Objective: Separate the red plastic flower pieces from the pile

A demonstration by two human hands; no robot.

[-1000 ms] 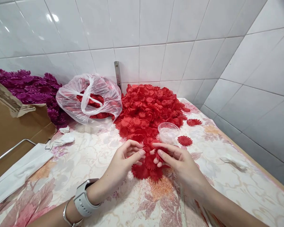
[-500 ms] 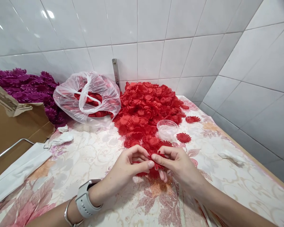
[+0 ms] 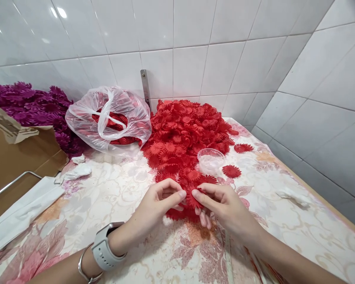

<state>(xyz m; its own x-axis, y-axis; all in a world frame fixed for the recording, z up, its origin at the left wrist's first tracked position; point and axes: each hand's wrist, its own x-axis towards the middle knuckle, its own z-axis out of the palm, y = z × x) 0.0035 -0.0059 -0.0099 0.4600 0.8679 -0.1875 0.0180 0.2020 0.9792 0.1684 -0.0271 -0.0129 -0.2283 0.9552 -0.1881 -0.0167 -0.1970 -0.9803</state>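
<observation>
My right hand point(image 3: 226, 202) pinches a red, round, fringe-petalled, cloth-like flower point(image 3: 197, 202); no long axis. It's just right of my left hand point(image 3: 163, 199), whose thumb and forefinger nearly meet, hold unclear. Flower's over the cream floral-print surface point(image 3: 118, 193), well in from its right edge.

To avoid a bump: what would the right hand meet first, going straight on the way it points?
The left hand, probably, across a narrow gap; red flowers show in that gap, their depth unclear.
</observation>
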